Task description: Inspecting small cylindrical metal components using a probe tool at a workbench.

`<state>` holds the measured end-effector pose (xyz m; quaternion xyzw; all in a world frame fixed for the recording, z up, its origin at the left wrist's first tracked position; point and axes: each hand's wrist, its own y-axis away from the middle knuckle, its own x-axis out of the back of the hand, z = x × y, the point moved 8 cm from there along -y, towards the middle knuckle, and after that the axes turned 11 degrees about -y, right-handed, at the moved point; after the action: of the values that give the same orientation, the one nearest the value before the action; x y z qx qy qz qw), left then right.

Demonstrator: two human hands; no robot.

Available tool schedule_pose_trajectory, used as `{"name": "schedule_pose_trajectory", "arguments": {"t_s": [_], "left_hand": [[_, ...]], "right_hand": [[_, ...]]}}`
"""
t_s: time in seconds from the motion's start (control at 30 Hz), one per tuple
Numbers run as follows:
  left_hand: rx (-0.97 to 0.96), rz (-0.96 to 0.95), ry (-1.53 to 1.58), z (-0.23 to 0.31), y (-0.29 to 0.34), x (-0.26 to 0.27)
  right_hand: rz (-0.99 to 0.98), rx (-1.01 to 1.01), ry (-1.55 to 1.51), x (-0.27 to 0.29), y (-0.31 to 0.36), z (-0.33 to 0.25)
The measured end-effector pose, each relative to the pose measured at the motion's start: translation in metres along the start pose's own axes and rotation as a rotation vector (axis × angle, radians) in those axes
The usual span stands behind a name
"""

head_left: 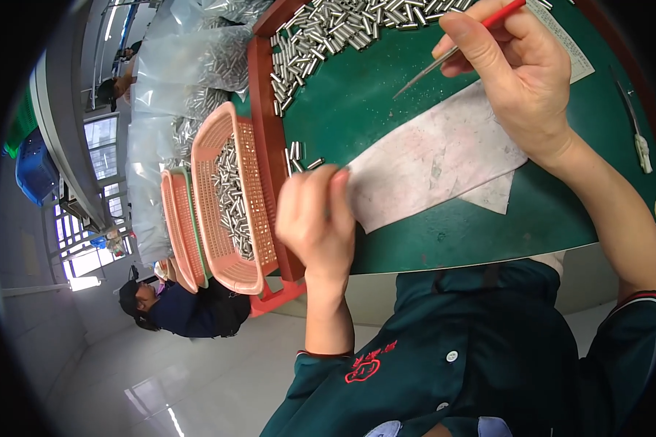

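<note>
My right hand (pixel 528 80) is closed around the red handle of a slim, tapered metal needle file (pixel 424 74), its tip pointing down and left over the green mat (pixel 386 109). A stained white cloth (pixel 434 156) lies beneath that hand, folded into a long strip. At the cloth's left end, my left hand (pixel 315 218) is raised beside the wooden edge, fingers curled and smeared by motion. Whether it holds anything cannot be made out. Just above it lie several short metal pins (pixel 294 156). A large heap of the same pins (pixel 364 25) covers the mat's far side.
Left of the reddish wooden edge (pixel 264 124) stands a pink basket (pixel 259 204) with metal pins, beside another pink basket (pixel 178 233). Clear plastic bags (pixel 168 80) of pins stand behind. A white-handled tool (pixel 642 149) lies far right, near a printed paper (pixel 577 62). Another person (pixel 189 309) sits left.
</note>
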<state>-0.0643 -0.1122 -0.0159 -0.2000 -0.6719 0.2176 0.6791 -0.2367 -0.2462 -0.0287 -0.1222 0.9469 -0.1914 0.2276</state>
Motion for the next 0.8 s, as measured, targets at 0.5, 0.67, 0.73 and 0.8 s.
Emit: {"name": "schedule_pose_trajectory", "arguments": {"t_s": [0.5, 0.67, 0.73, 0.8], "left_hand": [[0.008, -0.206, 0.074, -0.01, 0.032, -0.021], [-0.092, -0.148, 0.037, -0.005, 0.025, -0.01], [-0.056, -0.142, 0.074, -0.008, 0.027, -0.01], [0.037, 0.153, 0.122, -0.013, 0.034, 0.023]], "right_hand": [[-0.049, 0.022, -0.006, -0.003, 0.001, 0.0], [-0.042, -0.006, -0.019, -0.005, -0.001, 0.005], [-0.044, 0.009, -0.021, -0.004, 0.0, 0.005], [-0.04, 0.023, 0.019, -0.005, -0.001, 0.007]]}}
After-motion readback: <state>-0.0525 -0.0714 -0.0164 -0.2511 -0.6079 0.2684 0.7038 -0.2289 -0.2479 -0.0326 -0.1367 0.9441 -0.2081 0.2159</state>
